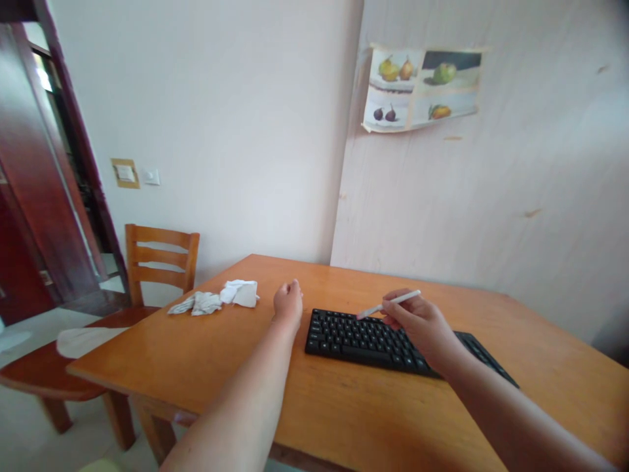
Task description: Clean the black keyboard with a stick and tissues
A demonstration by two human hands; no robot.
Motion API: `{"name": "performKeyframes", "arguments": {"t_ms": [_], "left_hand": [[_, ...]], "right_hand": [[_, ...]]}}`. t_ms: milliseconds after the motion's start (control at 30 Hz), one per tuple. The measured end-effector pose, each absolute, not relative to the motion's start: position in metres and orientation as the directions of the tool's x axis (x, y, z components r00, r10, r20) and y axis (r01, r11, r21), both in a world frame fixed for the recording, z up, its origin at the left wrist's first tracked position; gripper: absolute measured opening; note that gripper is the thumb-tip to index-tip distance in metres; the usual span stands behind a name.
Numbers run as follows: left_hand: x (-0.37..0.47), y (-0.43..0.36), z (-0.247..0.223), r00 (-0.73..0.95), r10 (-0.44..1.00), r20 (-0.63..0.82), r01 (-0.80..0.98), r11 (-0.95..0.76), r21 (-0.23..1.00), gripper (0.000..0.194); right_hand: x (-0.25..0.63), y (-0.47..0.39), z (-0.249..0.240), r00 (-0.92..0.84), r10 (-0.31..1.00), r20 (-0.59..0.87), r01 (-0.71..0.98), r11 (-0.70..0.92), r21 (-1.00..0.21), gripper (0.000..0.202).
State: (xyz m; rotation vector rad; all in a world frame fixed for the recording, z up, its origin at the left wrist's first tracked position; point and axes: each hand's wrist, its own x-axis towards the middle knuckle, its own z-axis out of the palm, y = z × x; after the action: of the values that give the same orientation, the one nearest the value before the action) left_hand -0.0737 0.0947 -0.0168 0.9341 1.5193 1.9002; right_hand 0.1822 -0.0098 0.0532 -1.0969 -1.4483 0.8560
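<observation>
A pale wall (236,131) fills the background, and in front of it stands a broad orange-brown wooden table (226,360). A slat-backed wooden chair (162,257) is beside the table's left end. A sheet of fruit pictures (417,92) hangs on the wall, upper right, its lower edge bowed. The black keyboard (363,337) lies on the tabletop at a slight slant, partly covered from view by the right hand and forearm. Toward the left edge of the table, a crumpled greyish cloth (201,303) and a white cloth (240,292) lie side by side. The left hand (288,303), just beyond the keyboard's left end, is curled into a loose fist; whether it contains anything cannot be told. The right hand (417,321), above the keyboard, pinches a slim white stick (400,298) between thumb and fingers, its pinkish tip pointing left over the upper keys; contact with them is unclear.
</observation>
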Motion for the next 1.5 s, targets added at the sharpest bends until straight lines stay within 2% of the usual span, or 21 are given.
{"name": "performKeyframes", "arguments": {"t_ms": [300,633,767,900,1000,1133,1233,1367,1500], "left_hand": [[-0.077,0.089,-0.032,-0.461,0.827,0.322,0.24,-0.233,0.942,0.038],[-0.076,0.1,-0.037,-0.409,0.847,0.341,0.274,-0.242,0.931,0.038],[-0.076,0.099,-0.037,-0.399,0.849,0.345,0.286,-0.242,0.927,0.038],[-0.076,0.1,-0.038,-0.386,0.859,0.338,0.279,-0.241,0.93,0.038],[-0.075,0.1,-0.039,-0.38,0.864,0.331,0.272,-0.238,0.932,0.038],[-0.075,0.099,-0.037,-0.391,0.86,0.327,0.277,-0.229,0.933,0.039],[-0.075,0.097,-0.035,-0.394,0.858,0.329,0.281,-0.228,0.932,0.038],[-0.074,0.097,-0.035,-0.388,0.862,0.327,0.276,-0.23,0.933,0.037],[-0.074,0.097,-0.036,-0.379,0.864,0.331,0.286,-0.231,0.93,0.037]], "right_hand": [[0.124,0.028,0.037,-0.131,0.939,0.319,0.238,0.342,-0.909,0.024],[0.086,0.059,0.003,-0.214,0.9,0.379,0.381,0.434,-0.816,0.018],[0.095,0.058,0.007,-0.189,0.894,0.406,0.496,0.443,-0.747,0.013],[0.106,0.055,0.02,-0.092,0.894,0.439,0.629,0.395,-0.67,0.008],[0.106,0.053,0.022,-0.082,0.892,0.444,0.543,0.414,-0.731,0.009],[0.1,0.057,0.011,-0.189,0.893,0.408,0.33,0.449,-0.83,0.014],[0.105,0.062,0.005,-0.216,0.9,0.378,0.389,0.435,-0.812,0.013],[0.117,0.069,0.009,-0.096,0.91,0.403,0.514,0.392,-0.763,0.011],[0.116,0.069,0.011,-0.105,0.923,0.371,0.315,0.384,-0.868,0.014]]}}
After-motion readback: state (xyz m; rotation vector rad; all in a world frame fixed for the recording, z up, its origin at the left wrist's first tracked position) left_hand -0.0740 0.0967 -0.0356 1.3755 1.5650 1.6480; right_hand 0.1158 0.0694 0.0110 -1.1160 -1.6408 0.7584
